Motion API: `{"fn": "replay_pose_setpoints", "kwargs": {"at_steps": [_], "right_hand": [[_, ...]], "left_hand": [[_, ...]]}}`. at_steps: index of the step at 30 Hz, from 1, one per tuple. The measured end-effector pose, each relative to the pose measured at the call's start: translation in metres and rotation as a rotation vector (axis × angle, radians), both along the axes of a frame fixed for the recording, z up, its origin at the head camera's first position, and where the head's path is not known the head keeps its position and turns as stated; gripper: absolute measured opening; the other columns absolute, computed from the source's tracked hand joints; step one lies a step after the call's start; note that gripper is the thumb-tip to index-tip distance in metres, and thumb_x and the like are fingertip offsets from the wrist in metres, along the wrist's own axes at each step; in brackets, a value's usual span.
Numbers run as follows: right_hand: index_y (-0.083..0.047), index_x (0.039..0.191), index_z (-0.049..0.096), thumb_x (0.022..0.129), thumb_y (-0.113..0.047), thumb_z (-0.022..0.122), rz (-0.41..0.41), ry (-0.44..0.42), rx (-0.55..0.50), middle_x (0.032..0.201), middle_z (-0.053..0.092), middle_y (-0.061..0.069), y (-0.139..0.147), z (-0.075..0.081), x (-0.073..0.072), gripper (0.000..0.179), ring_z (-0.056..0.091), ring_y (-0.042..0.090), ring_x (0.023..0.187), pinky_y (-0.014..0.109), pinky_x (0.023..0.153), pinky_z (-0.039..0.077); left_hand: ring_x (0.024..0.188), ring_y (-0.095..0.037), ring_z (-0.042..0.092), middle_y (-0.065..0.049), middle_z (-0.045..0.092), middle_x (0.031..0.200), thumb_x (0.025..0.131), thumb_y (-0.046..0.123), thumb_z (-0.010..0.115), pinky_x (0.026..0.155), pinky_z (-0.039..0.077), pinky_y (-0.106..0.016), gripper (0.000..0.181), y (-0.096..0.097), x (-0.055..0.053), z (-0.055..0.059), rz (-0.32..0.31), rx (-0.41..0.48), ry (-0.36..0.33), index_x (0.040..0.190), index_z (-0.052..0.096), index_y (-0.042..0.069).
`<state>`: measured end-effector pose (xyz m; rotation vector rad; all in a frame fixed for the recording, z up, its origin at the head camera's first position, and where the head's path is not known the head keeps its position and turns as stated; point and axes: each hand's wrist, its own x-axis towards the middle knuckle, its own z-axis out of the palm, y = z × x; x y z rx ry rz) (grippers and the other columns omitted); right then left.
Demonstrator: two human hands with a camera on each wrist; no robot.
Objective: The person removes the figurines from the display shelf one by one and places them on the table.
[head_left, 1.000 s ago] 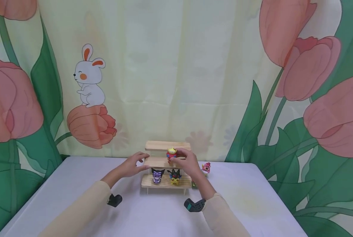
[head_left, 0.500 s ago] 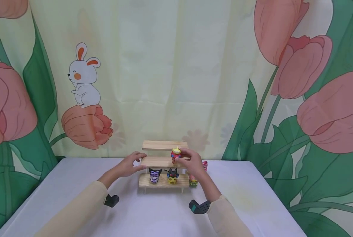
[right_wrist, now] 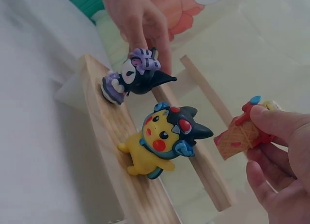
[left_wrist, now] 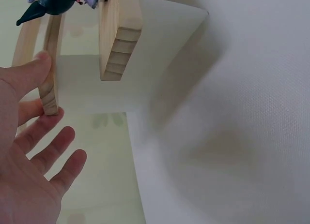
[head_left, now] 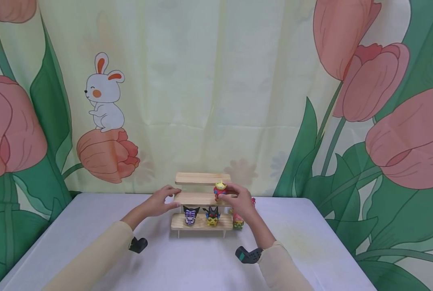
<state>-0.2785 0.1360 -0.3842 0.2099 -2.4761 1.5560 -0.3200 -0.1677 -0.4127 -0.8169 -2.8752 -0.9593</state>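
A three-tier wooden display shelf (head_left: pixel 192 198) stands on the table. My left hand (head_left: pixel 160 202) pinches the left end of its middle board (left_wrist: pixel 51 88) between thumb and fingers; the other fingers stick out loosely. My right hand (head_left: pixel 241 201) holds a small red figurine (head_left: pixel 219 189) with a yellow top over the right part of the middle board. Its lower part has a waffle pattern in the right wrist view; whether it touches the board I cannot tell. On the lowest board stand a purple-and-black figurine (head_left: pixel 191 216) and a yellow figurine (head_left: pixel 212 217) with a dark hood.
Right of the shelf, a pink-and-green figurine (head_left: pixel 238 221) stands on the white-covered table (head_left: pixel 289 238). Another pinkish figurine (head_left: pixel 253 201) is mostly hidden behind my right hand. A curtain (head_left: pixel 187 101) printed with tulips and a rabbit hangs behind the table.
My right hand has moved right along the middle board with the red figurine. The left hand keeps its place on the board's end. The head view has shifted slightly.
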Motion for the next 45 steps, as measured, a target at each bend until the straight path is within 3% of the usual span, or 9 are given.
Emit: {"fn": "replay_pose_setpoints", "kwargs": {"at_steps": [15,21,30,37,45], "right_hand": [[-0.002,0.138,0.065,0.094,-0.013,0.077,-0.014,-0.02,0.032,0.126,0.072,0.018,0.007,0.002,0.005,0.047,0.068,0.033,0.119,0.047,0.103,0.058],[-0.002,0.138,0.065,0.095,-0.014,0.077,-0.026,-0.021,0.019,0.127,0.072,0.018,0.015,-0.001,0.005,0.046,0.067,0.032,0.119,0.046,0.103,0.059],[-0.002,0.139,0.065,0.096,-0.014,0.076,-0.046,-0.02,0.05,0.127,0.072,0.018,0.031,-0.007,0.005,0.046,0.067,0.033,0.12,0.047,0.104,0.057],[-0.004,0.136,0.067,0.094,-0.014,0.078,-0.061,-0.019,0.055,0.125,0.073,0.016,0.041,-0.01,0.006,0.044,0.067,0.031,0.119,0.047,0.104,0.057],[-0.003,0.138,0.065,0.096,-0.014,0.076,-0.094,-0.045,0.055,0.129,0.071,0.019,0.05,-0.014,0.011,0.045,0.067,0.033,0.119,0.044,0.101,0.059]], "left_hand": [[0.121,-0.042,0.058,-0.019,0.059,0.129,0.098,0.027,0.073,0.094,0.056,-0.056,0.056,-0.001,-0.001,-0.002,0.003,0.035,-0.007,0.144,0.058,-0.001],[0.12,-0.041,0.058,-0.019,0.059,0.129,0.099,0.026,0.073,0.092,0.056,-0.052,0.055,0.001,-0.004,-0.002,0.001,0.031,0.0,0.145,0.058,0.0],[0.122,-0.042,0.057,-0.019,0.059,0.129,0.099,0.027,0.073,0.096,0.056,-0.056,0.056,0.0,-0.002,-0.003,0.007,0.039,-0.028,0.146,0.057,0.0],[0.119,-0.042,0.058,-0.019,0.06,0.127,0.098,0.026,0.073,0.092,0.057,-0.053,0.054,0.0,-0.003,-0.003,0.0,0.033,0.003,0.143,0.059,-0.001],[0.12,-0.043,0.057,-0.019,0.059,0.128,0.098,0.025,0.073,0.095,0.056,-0.058,0.053,0.001,-0.001,-0.002,0.004,0.033,-0.007,0.143,0.059,0.0]]}}
